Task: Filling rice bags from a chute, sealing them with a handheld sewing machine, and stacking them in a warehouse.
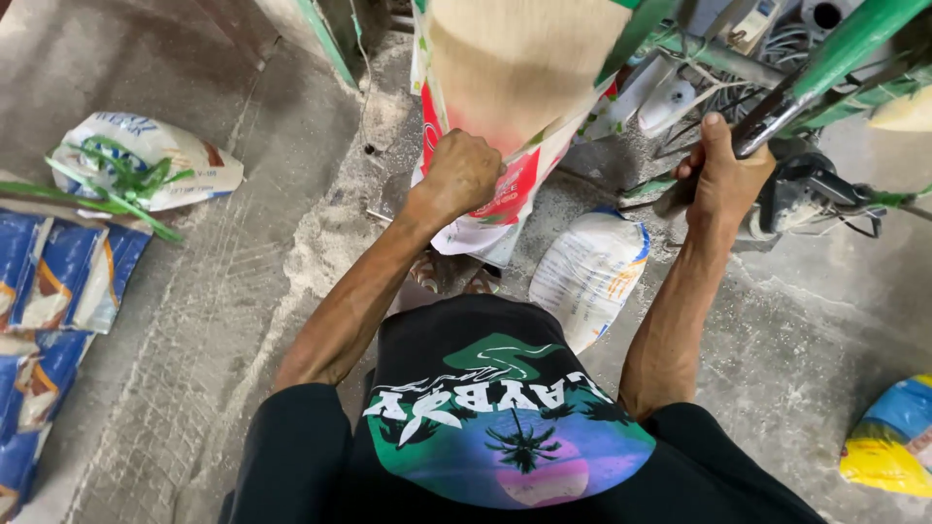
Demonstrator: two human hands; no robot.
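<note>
Dusty concrete floor [243, 291] fills the view, streaked with pale powder along a seam that runs toward the machine. Nearest the camera is the person's own black printed shirt [495, 427], and both bare forearms reach up and away from it.

The left hand [464, 173] is closed in a fist on the side of a hanging woven sack [515, 87], bunching the red-and-white printed cloth just under the tan upper part. The right hand [720, 170] is wrapped around a dark metal lever [777, 116] that slants up to the right among the green frame bars [854, 39] of the machine; its thumb points upward along the bar.

The sack hangs with its long axis roughly vertical, mouth end up toward the machine and out of the frame, bottom end down toward the floor, tilted slightly left at the foot. Judging by its bulging, taut upper body, it looks at least partly filled, though how full cannot be told; it is not yet off the machine or closed.

Beyond the arms, a white filled bag [590, 272] lies on the floor below the sack. Farther left lie a white bag with green straps [146, 160] and a stack of blue bags [49, 301]; a yellow-and-blue bag [893, 437] sits at the right edge.
</note>
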